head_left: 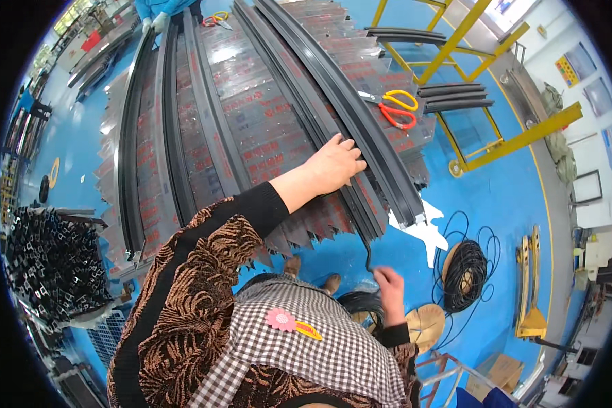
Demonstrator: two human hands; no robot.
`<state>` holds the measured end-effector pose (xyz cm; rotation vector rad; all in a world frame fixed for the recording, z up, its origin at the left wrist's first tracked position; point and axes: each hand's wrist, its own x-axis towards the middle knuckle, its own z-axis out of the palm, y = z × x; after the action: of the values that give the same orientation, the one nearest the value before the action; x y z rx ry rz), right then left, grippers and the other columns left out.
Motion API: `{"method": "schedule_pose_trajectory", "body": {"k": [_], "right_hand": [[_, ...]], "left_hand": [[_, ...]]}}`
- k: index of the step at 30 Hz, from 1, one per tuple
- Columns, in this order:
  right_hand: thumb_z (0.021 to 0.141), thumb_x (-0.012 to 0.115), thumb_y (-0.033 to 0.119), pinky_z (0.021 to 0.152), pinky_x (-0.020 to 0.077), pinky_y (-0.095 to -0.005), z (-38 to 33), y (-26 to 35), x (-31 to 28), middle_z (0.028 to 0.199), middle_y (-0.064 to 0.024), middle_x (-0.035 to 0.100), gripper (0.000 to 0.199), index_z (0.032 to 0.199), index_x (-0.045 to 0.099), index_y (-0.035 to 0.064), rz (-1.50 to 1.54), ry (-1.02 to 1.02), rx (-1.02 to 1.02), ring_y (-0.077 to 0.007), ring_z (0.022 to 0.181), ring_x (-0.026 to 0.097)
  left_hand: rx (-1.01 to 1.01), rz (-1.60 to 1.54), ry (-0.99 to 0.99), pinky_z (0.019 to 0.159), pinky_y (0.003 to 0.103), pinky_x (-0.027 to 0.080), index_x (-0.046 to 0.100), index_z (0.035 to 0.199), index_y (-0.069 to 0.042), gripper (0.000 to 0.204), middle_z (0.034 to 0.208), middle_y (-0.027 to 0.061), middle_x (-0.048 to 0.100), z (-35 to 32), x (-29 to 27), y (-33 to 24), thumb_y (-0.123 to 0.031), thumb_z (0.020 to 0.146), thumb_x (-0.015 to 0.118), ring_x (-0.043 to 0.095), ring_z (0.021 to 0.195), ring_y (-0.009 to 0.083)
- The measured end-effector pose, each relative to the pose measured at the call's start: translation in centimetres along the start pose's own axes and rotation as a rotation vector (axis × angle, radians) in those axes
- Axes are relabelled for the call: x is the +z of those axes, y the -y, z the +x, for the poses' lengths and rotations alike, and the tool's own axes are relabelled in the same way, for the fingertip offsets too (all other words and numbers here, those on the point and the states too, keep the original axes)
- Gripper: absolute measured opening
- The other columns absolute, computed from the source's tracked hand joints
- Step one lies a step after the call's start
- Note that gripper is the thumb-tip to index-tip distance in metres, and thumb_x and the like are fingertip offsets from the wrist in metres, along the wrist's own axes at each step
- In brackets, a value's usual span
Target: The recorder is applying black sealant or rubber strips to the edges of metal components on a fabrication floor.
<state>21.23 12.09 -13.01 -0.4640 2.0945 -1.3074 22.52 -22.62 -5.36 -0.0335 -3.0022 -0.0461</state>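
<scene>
Profiles of dark metal are laid side by side on the bench [299, 224], their long axes running from the near edge away toward the far end, bent into arcs by the lens. Two dark profiles [360, 122] are seen on the right of the stack and about three more on the left [170, 129], with film-wrapped grey ones between them; an exact count cannot be made.

The left hand [333, 166] is pressed flat on the right-hand profile, fingers spread apart over its top near the close end, nothing clamped. A thin black strip [368, 255] is seen hanging from the end of that profile down toward the right hand [389, 282], whose fingers are closed together on the strip's lower end, just above the blue floor [510, 197]. The strip is narrow, matt black and slightly curved, its long axis nearly vertical in the picture.

One pair of scissors [398, 109] with a yellow and a red handle is laid on the profiles further along. A second pair [216, 18] is seen at the far end. One coil of black cord [466, 265] is lying on the floor to the right. A yellow frame [496, 146] is stood beyond the bench.
</scene>
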Motion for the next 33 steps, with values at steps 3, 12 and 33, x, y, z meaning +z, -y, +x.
{"method": "schedule_pose_trajectory", "body": {"k": [3,12,33], "right_hand": [[0.088,0.06,0.01,0.069,0.0453,-0.024,1.0,2.5,1.6,0.079,-0.0039,0.065,0.016,0.092,0.069,-0.002,0.009,0.02,-0.124,-0.0126,0.07,0.055],[0.087,0.062,0.009,0.067,0.0435,-0.0232,0.3,1.9,-1.3,0.076,-0.0039,0.062,0.017,0.095,0.068,-0.0044,0.329,0.123,0.195,-0.0119,0.069,0.052],[0.085,0.065,0.009,0.065,0.0443,-0.0229,1.9,1.9,2.2,0.077,-0.0046,0.065,0.016,0.093,0.069,-0.0045,0.308,-0.089,0.122,-0.0108,0.068,0.054]], "left_hand": [[0.018,0.007,-0.014,0.099,0.045,0.037,0.06,0.104,-0.016,0.043,0.104,0.0032,0.056,0.7,0.5,-0.7,-0.028,0.066,0.075,0.051,0.111,0.0254],[0.002,-0.013,0.029,0.101,0.044,0.037,0.059,0.107,-0.015,0.044,0.106,0.0012,0.056,0.8,-0.7,-0.5,-0.022,0.067,0.075,0.05,0.114,0.0233],[0.066,0.019,-0.115,0.098,0.04,0.039,0.064,0.102,-0.013,0.039,0.097,0.0018,0.058,0.5,-0.4,-0.1,-0.023,0.066,0.077,0.052,0.104,0.0217]]}}
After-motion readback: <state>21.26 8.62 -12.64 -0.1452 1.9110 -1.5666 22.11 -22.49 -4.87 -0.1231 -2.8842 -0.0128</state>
